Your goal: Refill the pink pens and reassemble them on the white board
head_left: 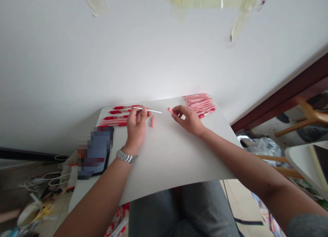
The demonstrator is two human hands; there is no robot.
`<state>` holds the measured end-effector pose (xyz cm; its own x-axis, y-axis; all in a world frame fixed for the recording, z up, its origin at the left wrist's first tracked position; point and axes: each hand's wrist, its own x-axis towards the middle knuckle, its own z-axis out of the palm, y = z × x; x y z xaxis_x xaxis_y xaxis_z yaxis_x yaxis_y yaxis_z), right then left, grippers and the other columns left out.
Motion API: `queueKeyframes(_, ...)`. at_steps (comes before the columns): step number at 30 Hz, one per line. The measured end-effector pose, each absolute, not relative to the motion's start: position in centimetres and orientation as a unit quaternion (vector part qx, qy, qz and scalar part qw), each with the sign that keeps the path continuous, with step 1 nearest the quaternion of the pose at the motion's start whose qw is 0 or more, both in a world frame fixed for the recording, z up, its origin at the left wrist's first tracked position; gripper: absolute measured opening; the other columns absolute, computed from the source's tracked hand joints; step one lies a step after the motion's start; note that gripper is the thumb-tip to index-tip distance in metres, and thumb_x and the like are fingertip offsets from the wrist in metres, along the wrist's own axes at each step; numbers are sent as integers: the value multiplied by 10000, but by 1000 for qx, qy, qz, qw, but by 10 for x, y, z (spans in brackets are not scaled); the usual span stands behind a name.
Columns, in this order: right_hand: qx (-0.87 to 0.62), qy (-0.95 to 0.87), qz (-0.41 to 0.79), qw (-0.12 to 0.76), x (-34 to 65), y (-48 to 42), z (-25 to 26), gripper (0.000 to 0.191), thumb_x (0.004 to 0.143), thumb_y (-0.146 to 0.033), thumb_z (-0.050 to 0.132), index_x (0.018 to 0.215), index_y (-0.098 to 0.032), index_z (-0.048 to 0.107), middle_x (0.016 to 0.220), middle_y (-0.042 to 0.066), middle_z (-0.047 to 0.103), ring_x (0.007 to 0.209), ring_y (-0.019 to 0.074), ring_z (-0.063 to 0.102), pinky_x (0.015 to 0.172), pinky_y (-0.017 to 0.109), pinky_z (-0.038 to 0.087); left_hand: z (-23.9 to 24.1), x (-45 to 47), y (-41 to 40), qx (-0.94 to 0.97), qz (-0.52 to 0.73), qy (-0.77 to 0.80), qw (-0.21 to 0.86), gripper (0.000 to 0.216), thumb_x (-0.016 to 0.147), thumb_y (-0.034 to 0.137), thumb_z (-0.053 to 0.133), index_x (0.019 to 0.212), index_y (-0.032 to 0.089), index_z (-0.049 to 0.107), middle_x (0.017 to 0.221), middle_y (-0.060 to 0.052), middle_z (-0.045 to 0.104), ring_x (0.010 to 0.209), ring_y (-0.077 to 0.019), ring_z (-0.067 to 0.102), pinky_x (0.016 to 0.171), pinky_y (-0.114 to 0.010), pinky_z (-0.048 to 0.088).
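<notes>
Head view, items listed. Containers: one pale tub (28, 214) on the floor at lower left, its contents too blurred to tell for certain; one clear plastic bag (269, 146) beyond the table's right edge.

Left hand (135, 126), metal watch (126, 156) at the wrist: thumb and fingers pinched on a white stick (155, 111), held above the far part of the table (164, 162). Long axis nearly left to right, dipping slightly to the right; right end aimed toward the other hand. Slim, straight, plain white.

Right hand (188, 120): thumb and fingertips closed on a short pink tube (170, 110), tilted, its redder end up and to the left. A gap separates tube and stick.

On the table: a pink piece (152, 121), lying between the hands nearer the left, long axis running toward the wall; red pens (118, 112) in a spaced column at left, pink sticks (114, 122) among them; a pile of pink sticks (198, 101) at far right; a dark phone (98, 151), partly pixelated, at the left edge.
</notes>
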<state>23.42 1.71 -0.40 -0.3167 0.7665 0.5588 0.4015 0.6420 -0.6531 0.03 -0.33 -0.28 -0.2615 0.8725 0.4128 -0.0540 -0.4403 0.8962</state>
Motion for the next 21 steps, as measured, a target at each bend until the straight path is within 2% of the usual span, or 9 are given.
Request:
queueKeyframes(3,-366,-760,255,473,237,18,-6,344,1035,-400,630,1351,-265,615,987,30,730,815,163,695,781,332,616,-6,-2,-1,499,688,406,336,242,964,456,768,1018,228,706,1016,-38,709,943,-151,709,925,-315,590)
queueKeyframes(5,-360,-754,276,475,238,18,-7,394,1043,-415,620,1416,-290,589,1015,25,720,839,159,713,820,342,637,-7,-2,0,498,687,408,337,248,965,455,768,1017,221,703,1004,-40,711,935,-151,710,921,-316,591)
queueKeyframes(9,-355,-744,306,476,237,17,-7,350,1050,-465,619,1352,-289,621,1020,30,715,844,161,738,823,357,662,-6,0,-2,498,676,420,344,282,955,479,773,1014,214,692,1000,-45,708,927,-149,709,927,-318,593)
queueKeyframes(15,-326,-693,271,583,234,16,-3,387,1059,-516,602,1368,-285,577,1128,83,722,1080,219,753,987,449,654,-6,2,-2,501,669,431,341,314,940,508,775,997,213,685,1003,-44,710,936,-151,717,921,-307,597)
queueKeyframes(17,-332,-704,274,565,235,19,-4,372,1060,-511,600,1350,-277,589,1131,85,725,1048,215,757,977,450,658,-7,1,-2,502,667,433,341,317,935,508,780,998,213,685,1003,-45,715,934,-150,719,919,-301,597)
queueKeyframes(20,-364,-750,297,466,237,23,-7,359,1047,-522,611,1291,-259,629,1046,65,739,877,191,761,863,421,678,-8,1,-2,504,662,437,341,309,938,504,778,1005,215,689,1006,-48,724,940,-154,724,918,-299,601)
queueKeyframes(21,-374,-747,297,462,236,25,-8,357,1041,-524,619,1278,-258,631,1047,64,742,861,189,760,842,414,679,-8,0,-2,506,660,438,341,305,942,502,774,1008,217,690,1008,-49,726,942,-155,726,919,-301,602)
